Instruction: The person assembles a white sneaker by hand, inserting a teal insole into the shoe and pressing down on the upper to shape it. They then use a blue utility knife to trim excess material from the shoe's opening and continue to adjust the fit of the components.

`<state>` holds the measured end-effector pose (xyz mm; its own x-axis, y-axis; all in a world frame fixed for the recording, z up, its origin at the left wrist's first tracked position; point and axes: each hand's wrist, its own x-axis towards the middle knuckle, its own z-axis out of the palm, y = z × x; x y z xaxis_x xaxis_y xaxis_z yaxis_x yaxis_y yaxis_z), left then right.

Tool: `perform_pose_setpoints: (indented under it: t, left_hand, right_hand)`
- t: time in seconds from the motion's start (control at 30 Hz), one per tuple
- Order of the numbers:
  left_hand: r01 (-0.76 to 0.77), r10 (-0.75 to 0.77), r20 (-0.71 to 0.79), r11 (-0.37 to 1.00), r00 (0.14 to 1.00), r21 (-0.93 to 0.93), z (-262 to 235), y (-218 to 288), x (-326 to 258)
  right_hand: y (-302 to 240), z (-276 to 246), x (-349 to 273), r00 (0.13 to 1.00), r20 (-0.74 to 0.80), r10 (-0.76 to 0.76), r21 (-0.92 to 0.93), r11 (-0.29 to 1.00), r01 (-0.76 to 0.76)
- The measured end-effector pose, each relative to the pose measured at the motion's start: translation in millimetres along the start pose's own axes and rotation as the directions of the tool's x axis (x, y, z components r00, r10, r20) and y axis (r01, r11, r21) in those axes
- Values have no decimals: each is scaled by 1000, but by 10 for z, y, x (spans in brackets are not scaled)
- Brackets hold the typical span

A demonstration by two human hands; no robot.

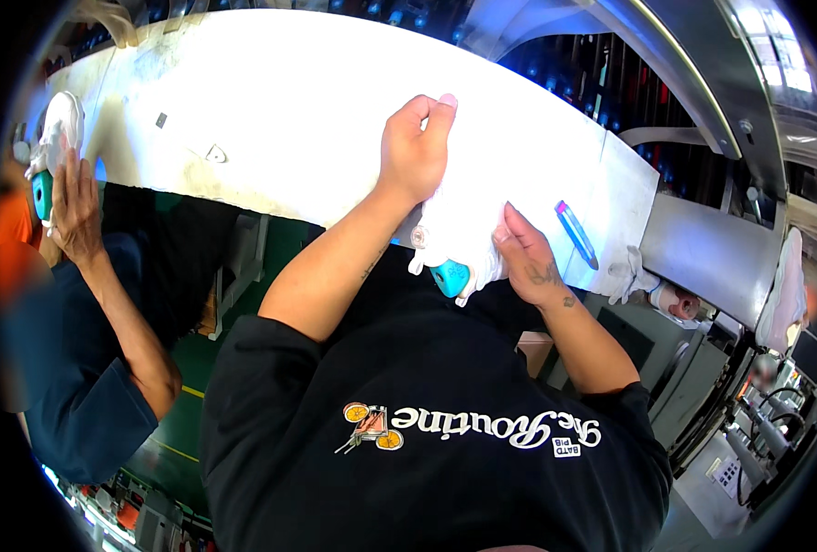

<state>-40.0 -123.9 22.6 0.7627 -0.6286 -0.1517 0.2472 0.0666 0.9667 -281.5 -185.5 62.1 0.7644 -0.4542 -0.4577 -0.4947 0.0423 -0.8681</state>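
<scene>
A white shoe (468, 241) with a teal shoe last (450, 278) inside it is in front of me at the table's near edge, its heel end toward my body. The shoe's outline fades into the glare of the white table. My right hand (531, 261) grips the shoe's right side with the thumb up along it. Beyond the shoe's left side, my left hand (416, 152) is closed, fingers curled and thumb pressed against them. Whatever it may hold is lost in the bright white behind it.
A blue and pink pen-like tool (577, 235) lies right of my right hand on the white table (279, 83). Left, a co-worker's hand (78, 207) holds another white shoe (62, 124) on a teal last. A small triangular piece (216, 154) lies between us. A metal machine frame (684, 83) borders the right.
</scene>
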Motion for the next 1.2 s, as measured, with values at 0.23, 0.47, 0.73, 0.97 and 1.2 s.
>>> perform_pose_setpoints:
  t: [0.23, 0.47, 0.73, 0.97, 1.2]
  left_hand:
    - [-21, 21, 23, 1000, 1000, 22, -17, 7, -29]
    - [-14, 11, 21, 993, 1000, 114, -38, 138, 8]
    - [34, -40, 62, 995, 997, 94, -59, -4, 112]
    - [17, -25, 57, 990, 998, 142, -42, 79, 64]
    - [8, -8, 3, 994, 1000, 107, -34, -38, 23]
  right_hand:
    - [-346, 69, 7, 999, -20, -27, -117, 993, 25]
    - [-557, 73, 71, 1000, -10, 9, -71, 997, -9]
    - [-340, 5, 194, 994, -8, 108, 341, 935, -99]
    - [-456, -7, 277, 984, -37, 172, 291, 944, -154]
    - [-362, -28, 259, 994, -48, 95, 10, 995, -94]
